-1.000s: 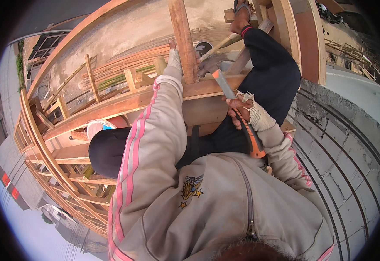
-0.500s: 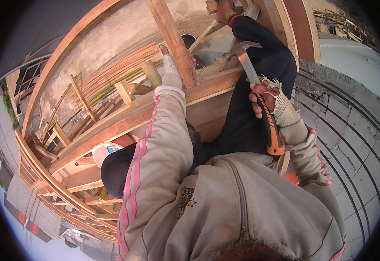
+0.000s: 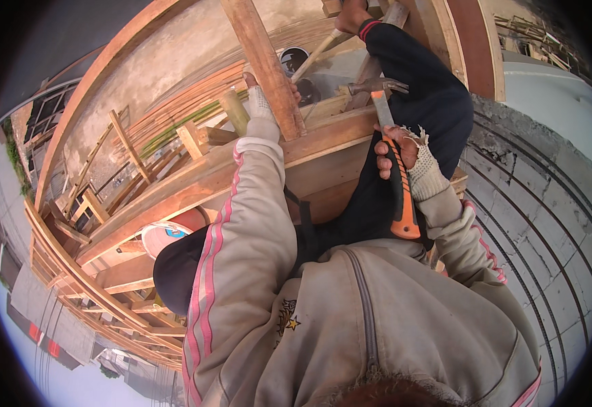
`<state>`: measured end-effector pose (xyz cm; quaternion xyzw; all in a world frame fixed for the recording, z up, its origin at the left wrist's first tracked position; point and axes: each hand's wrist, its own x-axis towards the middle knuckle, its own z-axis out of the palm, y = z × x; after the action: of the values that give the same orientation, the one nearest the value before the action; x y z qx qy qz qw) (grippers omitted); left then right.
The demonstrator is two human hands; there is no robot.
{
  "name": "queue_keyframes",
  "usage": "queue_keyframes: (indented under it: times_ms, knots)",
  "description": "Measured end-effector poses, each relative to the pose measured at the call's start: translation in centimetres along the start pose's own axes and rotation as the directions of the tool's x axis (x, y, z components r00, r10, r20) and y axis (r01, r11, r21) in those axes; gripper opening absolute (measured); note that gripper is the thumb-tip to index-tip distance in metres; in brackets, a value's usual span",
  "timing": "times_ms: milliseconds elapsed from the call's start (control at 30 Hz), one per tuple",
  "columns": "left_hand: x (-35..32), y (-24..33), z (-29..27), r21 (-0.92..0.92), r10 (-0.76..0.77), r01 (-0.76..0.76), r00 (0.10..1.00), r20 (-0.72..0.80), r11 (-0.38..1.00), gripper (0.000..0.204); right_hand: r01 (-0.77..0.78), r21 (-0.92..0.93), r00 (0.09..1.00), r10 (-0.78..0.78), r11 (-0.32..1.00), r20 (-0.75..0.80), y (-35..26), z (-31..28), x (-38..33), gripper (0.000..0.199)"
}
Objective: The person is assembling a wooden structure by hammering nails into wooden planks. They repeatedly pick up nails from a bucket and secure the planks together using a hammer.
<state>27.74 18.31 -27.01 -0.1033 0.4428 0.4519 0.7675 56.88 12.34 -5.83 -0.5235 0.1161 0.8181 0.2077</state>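
Observation:
My right hand, in a fingerless knitted glove, grips a claw hammer by its black and orange handle. The steel head points away from me, above my dark trouser leg. My left hand, gloved the same way, is wrapped around an upright wooden post. Its thumb shows on the left side and fingertips on the right; the post hides the rest. The post's foot meets a long horizontal beam that runs across in front of me.
Stacked wooden strips lie beyond the beam at the left. A white bucket is beside my left knee. To the right, dark steel bars run along a grey block wall. My bare foot rests on timber at the top.
My right hand and the hammer have moved slightly left and toward me, and the hammer stands more upright. My left hand keeps its hold on the post.

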Motion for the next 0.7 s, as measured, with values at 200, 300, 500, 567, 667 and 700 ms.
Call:
queue_keyframes:
  times_ms: [200,300,500,567,667,700]
  knots:
    - [0.5,-0.2,-0.6,-0.018,0.068,-0.068,0.998,-0.004,0.998,0.107,-0.298,0.038,0.939,0.286,0.954,0.191,0.5,-2.0,3.2,0.027]
    - [0.4,-0.3,-0.6,0.026,0.045,-0.045,0.999,-0.024,0.999,0.104,-0.246,-0.006,0.956,0.244,0.969,0.165,0.5,-1.8,3.1,0.032]
    - [-0.6,-0.1,0.5,0.054,0.074,-0.072,0.997,-0.03,0.996,0.104,-0.017,-0.3,0.994,-0.016,0.954,-0.105,0.1,1.5,0.7,0.032]
    - [-1.1,-0.1,0.8,0.058,0.099,-0.099,0.995,-0.014,0.993,0.102,0.121,-0.394,0.989,-0.145,0.911,-0.032,-0.7,2.3,0.5,0.035]
    - [-1.4,0.0,0.9,0.018,0.082,-0.082,0.997,-0.002,0.996,0.1,0.286,-0.498,0.943,-0.332,0.819,-0.003,-2.4,2.4,1.0,0.037]
    - [-1.4,0.0,0.9,-0.004,0.071,-0.071,0.997,0.003,0.997,0.099,0.288,-0.493,0.928,-0.367,0.821,-0.07,-3.0,2.3,1.3,0.041]
